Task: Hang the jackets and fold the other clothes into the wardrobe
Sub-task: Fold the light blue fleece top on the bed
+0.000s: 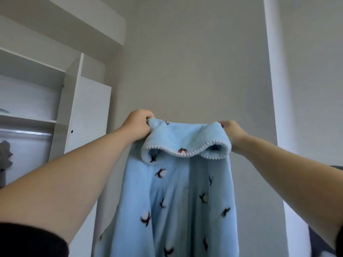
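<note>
Pale grey walls (194,62) fill most of my view, with a white wardrobe (87,112) standing open at the left and a bright strip of wall at the right. Inside the wardrobe I see white shelves (27,118), a metal rail (26,132) under the lower shelf, and a grey garment (5,156) hanging at the far left edge. I am holding a light blue fleece jacket (172,201) up in front of the wall, well to the right of the wardrobe. It has small dark bird-like marks and a white-stitched collar edge. My left hand (138,125) has its fingers curled tight round one top corner of the collar. My right hand (232,133) grips the other corner, fingers closed on the cloth. The collar sags between the two hands and the body of the jacket hangs straight down, out of view at the bottom. Black sleeves (27,238) show at my upper arms.
</note>
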A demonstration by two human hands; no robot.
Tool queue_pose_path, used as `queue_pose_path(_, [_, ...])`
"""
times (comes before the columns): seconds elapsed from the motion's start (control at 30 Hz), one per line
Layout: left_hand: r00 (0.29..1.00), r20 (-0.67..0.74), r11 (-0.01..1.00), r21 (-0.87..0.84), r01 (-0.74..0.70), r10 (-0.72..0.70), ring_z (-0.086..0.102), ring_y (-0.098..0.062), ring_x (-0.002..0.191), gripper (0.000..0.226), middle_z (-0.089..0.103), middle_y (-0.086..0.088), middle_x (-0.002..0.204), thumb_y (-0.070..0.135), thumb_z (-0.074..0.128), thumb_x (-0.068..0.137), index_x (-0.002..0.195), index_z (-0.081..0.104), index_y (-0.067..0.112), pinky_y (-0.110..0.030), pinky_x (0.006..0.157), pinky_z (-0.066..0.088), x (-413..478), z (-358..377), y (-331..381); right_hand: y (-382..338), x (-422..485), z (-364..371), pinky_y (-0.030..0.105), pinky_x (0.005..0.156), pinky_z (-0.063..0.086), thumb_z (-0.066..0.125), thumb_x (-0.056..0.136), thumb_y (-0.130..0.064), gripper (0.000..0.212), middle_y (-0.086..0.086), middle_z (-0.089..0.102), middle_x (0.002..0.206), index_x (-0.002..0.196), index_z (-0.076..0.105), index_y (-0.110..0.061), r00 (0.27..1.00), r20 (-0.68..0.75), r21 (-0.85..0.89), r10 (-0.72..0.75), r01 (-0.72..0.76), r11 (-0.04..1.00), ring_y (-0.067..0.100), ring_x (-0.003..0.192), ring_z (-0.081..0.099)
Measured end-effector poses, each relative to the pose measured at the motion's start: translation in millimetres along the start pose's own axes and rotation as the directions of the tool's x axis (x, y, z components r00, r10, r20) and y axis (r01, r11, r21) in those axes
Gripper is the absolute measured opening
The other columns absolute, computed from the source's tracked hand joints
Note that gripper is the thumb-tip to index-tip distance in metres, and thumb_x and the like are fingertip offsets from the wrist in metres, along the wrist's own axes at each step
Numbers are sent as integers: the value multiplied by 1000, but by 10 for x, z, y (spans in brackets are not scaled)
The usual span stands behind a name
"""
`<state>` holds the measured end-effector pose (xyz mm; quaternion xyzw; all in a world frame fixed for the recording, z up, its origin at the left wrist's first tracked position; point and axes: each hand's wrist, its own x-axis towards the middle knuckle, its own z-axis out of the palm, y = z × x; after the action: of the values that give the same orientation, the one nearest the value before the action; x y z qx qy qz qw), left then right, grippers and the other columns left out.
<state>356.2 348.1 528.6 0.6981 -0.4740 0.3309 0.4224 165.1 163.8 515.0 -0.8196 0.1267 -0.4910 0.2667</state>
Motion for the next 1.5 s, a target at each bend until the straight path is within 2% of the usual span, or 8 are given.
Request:
queue_pose_path(0.1, [987,-161,988,-151,-44,19,48,-18,74,21,57,0,74,-2,48,82,76,54,17,-27,64,38,178,-156,136,-145,99,-135,14,49,44,54,88,11,11,6,58,78,93,63,5,993,-89,230,-82,101,968,6,62,54])
queue_pose_path(0.37, [946,319,879,-431,203,-62,63,-23,90,43,68,-9,99,-28,29,76,60,53,5,-16,62,51,-78,-233,-103,155,32,-208,21,53,51,38,85,23,43,7,60,66,71,63,-10,930,367,412,-33,-130,902,15,56,58])
queue_pose_path(0.5, [942,315,868,-427,252,-118,64,-23,96,23,71,-12,100,10,62,65,82,73,2,-31,88,50,-48,-274,7,107,110,-141,31,72,53,36,80,18,50,11,65,77,60,68,-14,942,333,98,40,-77,992,21,71,60])
queue_pose_path(0.67, [942,308,943,-253,216,-134,47,-13,55,25,57,-4,62,30,77,79,82,73,5,-17,52,41,-290,68,19,192,-114,156,18,56,45,72,79,-24,23,-9,63,56,58,69,-16,917,386,-275,102,8,961,5,53,55])
queue_pose_path(0.9, [408,902,902,-52,430,-143,51,-13,122,56,55,6,132,42,66,86,135,46,23,-38,104,44,-962,886,-109,181,-394,689,4,47,35,79,74,-20,17,-15,56,55,63,67,-23,868,492,-376,-58,272,886,-3,50,48])
queue_pose_path(1.1, [251,965,885,-56,462,-70,61,-23,114,41,63,-8,126,6,73,81,119,60,15,-42,101,47,-1197,1107,-226,256,-344,470,5,53,42,81,72,-18,16,-10,67,65,61,70,-21,936,346,-207,-70,148,967,4,63,59])
queue_pose_path(1.33, [697,696,906,389,-166,-171,61,-25,77,25,64,-3,82,32,79,71,83,64,15,-31,66,50,-1039,1110,-200,606,-505,326,25,69,42,81,67,-45,38,-10,53,84,90,56,-28,813,503,-725,292,213,655,14,81,52])
queue_pose_path(1.5, [912,395,731,591,-341,106,59,-27,93,13,61,-1,99,23,67,82,88,56,24,-28,64,33,-530,736,5,599,-384,210,26,56,36,66,79,-29,27,4,57,78,69,45,-16,978,204,-838,41,153,524,28,73,54])
